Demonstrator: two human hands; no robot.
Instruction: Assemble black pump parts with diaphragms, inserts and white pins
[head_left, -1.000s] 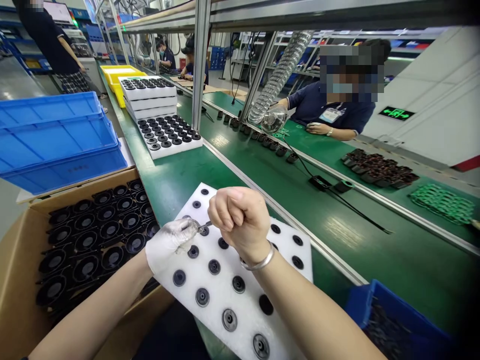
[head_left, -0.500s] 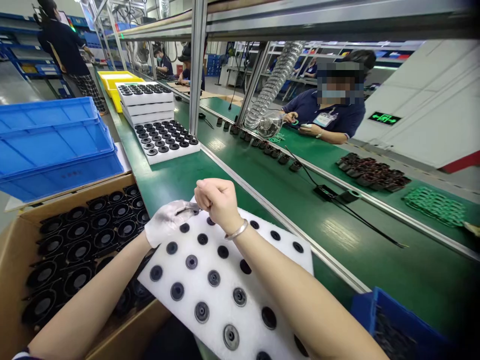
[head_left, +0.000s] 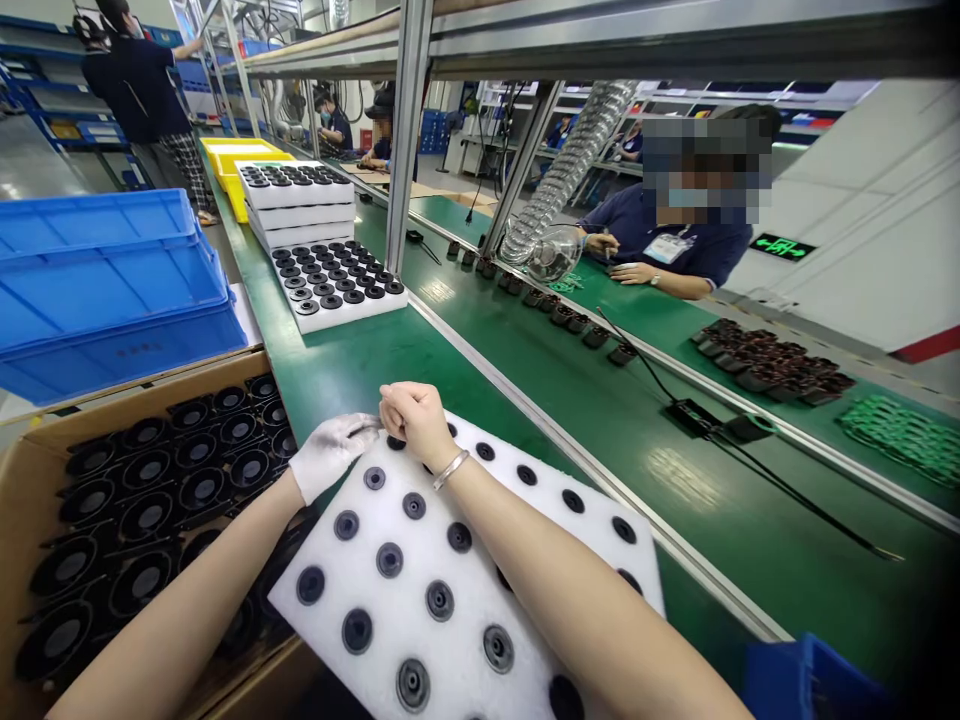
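The gloved left hand [head_left: 332, 453] and the bare right hand [head_left: 411, 420] are meeting over the far corner of a white foam tray [head_left: 457, 560], which is lying on the green bench [head_left: 352, 360] and holding rows of round black parts. The right fingers are curling into a closed fist; the left fingers are pinching a thin dark tool [head_left: 367, 428] (its tip is hidden). A cardboard box [head_left: 22, 470] of black fans is sitting just to the left
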